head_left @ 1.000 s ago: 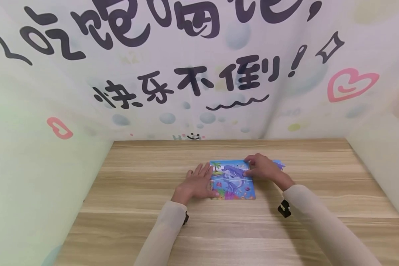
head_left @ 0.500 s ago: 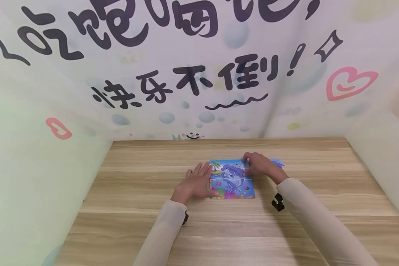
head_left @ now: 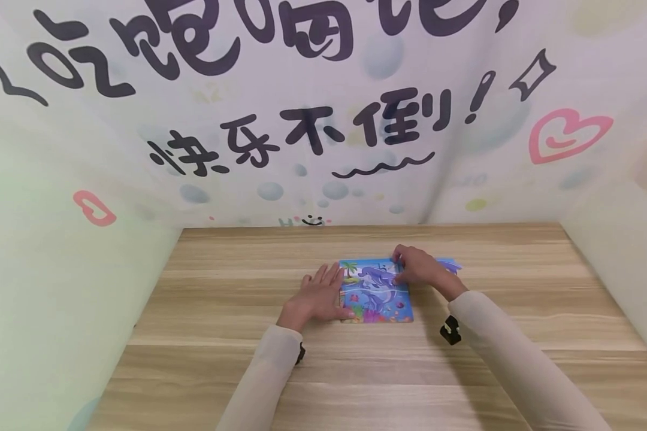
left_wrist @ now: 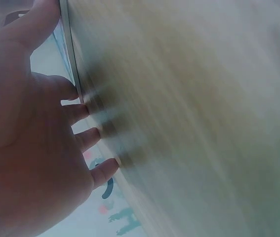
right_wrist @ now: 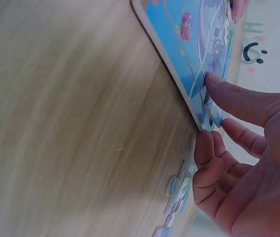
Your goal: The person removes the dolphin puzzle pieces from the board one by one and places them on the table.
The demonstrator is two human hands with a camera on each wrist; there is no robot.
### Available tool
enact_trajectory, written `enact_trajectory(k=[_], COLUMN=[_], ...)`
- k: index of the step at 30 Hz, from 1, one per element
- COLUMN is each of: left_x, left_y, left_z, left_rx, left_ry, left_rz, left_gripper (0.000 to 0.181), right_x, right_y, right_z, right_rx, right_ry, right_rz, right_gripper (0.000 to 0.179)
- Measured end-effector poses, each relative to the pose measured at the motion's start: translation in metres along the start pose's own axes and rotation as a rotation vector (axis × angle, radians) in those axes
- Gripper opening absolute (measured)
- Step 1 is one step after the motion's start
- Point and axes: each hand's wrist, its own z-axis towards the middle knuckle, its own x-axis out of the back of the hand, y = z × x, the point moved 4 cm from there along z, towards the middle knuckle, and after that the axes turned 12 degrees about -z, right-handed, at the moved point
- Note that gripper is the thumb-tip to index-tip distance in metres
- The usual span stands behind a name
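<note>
A flat jigsaw puzzle (head_left: pixel 377 299) with dolphins, a palm tree and coral lies on the wooden table. My left hand (head_left: pixel 318 298) rests along its left edge, thumb over the lower left corner. Seen in the left wrist view, the fingers of the left hand (left_wrist: pixel 36 138) are extended, tips at the table. At the upper right corner, my right hand (head_left: pixel 423 266) pinches a puzzle piece (right_wrist: pixel 208 101). Thumb and index finger hold this piece, which tilts slightly above the board, while the other fingers of the right hand (right_wrist: pixel 258 173) curl beside the board's edge.
Several loose puzzle pieces (head_left: pixel 450 265) lie to the right, partly hidden behind the right hand. A white wall (head_left: pixel 302 197) with black lettering rises at the table's (head_left: pixel 237 371) back edge, and pale side walls stand left and right.
My right hand has shifted a little left and away from me at the puzzle's upper right corner. The left hand has stayed in place.
</note>
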Motion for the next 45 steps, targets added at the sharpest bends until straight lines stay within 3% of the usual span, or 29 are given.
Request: enact_trajectory(k=[14, 37, 45], left_x=[0.0, -0.002, -0.002], left_y=[-0.001, -0.001, -0.002], left_z=[0.0, 0.0, 0.001], left_rx=[-0.003, -0.001, -0.005], left_ry=[0.004, 0.003, -0.002], left_rz=[-0.001, -0.011, -0.005], left_gripper=[0.103, 0.104, 0.103], right_x=[-0.002, -0.006, -0.001], right_y=[0.003, 0.017, 0.028], right_z=[0.0, -0.005, -0.008], right_rx=[-0.012, -0.053, -0.056], right_ry=[0.02, 0.085, 0.129], right_rz=[0.056, 0.366, 0.36], right_gripper=[0.037, 0.023, 0.024])
